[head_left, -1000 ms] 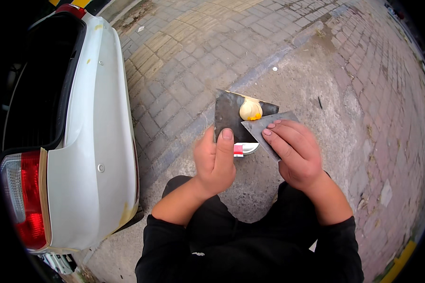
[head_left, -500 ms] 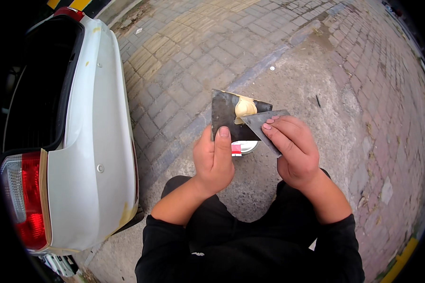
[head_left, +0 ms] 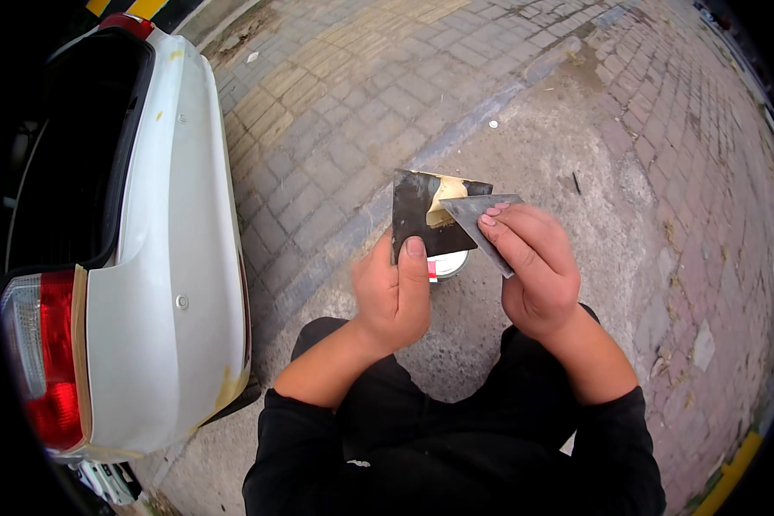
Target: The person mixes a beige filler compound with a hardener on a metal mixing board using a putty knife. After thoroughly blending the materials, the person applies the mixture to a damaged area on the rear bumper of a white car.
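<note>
My left hand (head_left: 390, 297) grips a dark flat plate (head_left: 411, 211) by its lower left part, thumb lying on top. A dab of cream-yellow putty (head_left: 446, 191) is smeared across the plate's upper right area, and more of it lines the far edge. In my right hand (head_left: 537, 267) is a grey flat scraper (head_left: 483, 225), pinched between fingers and thumb. The scraper's pointed corner touches or hovers right at the putty; I cannot tell which. Below the plate, partly hidden by it, stands a round can (head_left: 450, 265) with a pale top and a red-and-white label.
At the left is a white car's rear end (head_left: 168, 258) with yellowish patches and a red-and-clear tail light (head_left: 56, 361). Grey paving bricks (head_left: 344, 112) lie ahead, with reddish ones (head_left: 705, 215) at the right. A small dark stick (head_left: 577, 182) lies on the concrete.
The scraper has tilted and shifted slightly over the plate. The rounded putty blob is now spread into a flatter, uneven smear. The plate has turned a little and moved slightly right.
</note>
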`<control>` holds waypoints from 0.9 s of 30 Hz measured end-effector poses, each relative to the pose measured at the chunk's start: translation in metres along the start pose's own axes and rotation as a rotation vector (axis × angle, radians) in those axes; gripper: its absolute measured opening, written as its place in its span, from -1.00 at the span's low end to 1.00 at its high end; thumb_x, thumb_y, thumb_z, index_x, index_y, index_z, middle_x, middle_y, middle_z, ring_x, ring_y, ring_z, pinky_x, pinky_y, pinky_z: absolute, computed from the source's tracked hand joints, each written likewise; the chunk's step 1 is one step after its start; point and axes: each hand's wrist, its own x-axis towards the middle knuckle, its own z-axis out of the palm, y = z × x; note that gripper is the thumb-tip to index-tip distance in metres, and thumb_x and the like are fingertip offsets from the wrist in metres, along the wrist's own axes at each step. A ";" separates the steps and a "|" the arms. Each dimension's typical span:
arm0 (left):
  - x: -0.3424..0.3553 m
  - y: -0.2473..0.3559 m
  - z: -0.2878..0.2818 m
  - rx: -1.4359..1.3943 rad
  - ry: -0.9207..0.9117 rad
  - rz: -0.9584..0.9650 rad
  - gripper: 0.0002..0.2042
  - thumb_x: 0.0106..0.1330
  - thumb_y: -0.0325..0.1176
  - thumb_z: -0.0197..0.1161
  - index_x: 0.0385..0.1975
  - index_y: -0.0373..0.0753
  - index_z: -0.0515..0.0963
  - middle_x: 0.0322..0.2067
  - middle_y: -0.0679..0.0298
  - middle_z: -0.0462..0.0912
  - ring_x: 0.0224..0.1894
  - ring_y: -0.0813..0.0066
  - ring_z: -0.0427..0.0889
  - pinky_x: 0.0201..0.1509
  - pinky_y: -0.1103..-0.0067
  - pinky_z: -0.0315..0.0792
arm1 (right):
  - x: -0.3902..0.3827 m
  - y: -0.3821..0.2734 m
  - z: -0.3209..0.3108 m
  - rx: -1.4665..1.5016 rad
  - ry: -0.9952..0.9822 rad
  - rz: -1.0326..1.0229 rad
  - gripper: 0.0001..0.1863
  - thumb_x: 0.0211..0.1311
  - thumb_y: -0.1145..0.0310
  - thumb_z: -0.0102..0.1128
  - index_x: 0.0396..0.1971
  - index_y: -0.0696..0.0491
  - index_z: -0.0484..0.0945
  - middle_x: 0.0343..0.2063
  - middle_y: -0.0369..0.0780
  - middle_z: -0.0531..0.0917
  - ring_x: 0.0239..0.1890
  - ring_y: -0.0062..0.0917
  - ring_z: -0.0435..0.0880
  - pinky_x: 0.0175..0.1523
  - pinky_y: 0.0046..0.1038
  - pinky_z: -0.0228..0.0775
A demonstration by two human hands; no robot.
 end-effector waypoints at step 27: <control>-0.007 -0.005 0.006 0.072 0.064 0.186 -0.80 0.37 -0.50 -0.01 -0.20 -0.49 0.52 -0.42 0.00 0.60 -0.52 0.16 0.57 -0.43 0.46 0.42 | -0.001 0.001 -0.011 0.100 -0.021 0.000 -0.62 -0.08 0.66 0.19 -0.15 0.27 0.60 -0.19 -0.07 0.62 -0.15 -0.19 0.62 -0.04 -0.26 0.51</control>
